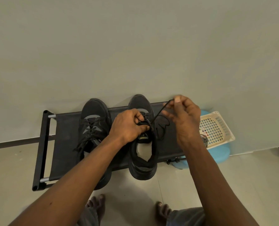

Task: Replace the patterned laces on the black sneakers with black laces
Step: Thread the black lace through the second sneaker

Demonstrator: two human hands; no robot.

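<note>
Two black sneakers stand on a low black rack (64,154). The left sneaker (93,126) carries a black lace, its loose ends trailing toward its heel. My left hand (129,126) grips the tongue and eyelet area of the right sneaker (143,159). A black lace (160,112) runs taut from that sneaker up to my right hand (182,115), which pinches it near its tip. More of this lace lies in loops (162,128) on the rack to the right of the shoe. A patterned black-and-white lace (204,141) lies in the cream basket.
A cream plastic basket (217,126) sits on a blue tub (220,154) right of the rack. A grey wall rises behind the rack. My bare feet (96,204) rest on the pale tiled floor in front of it.
</note>
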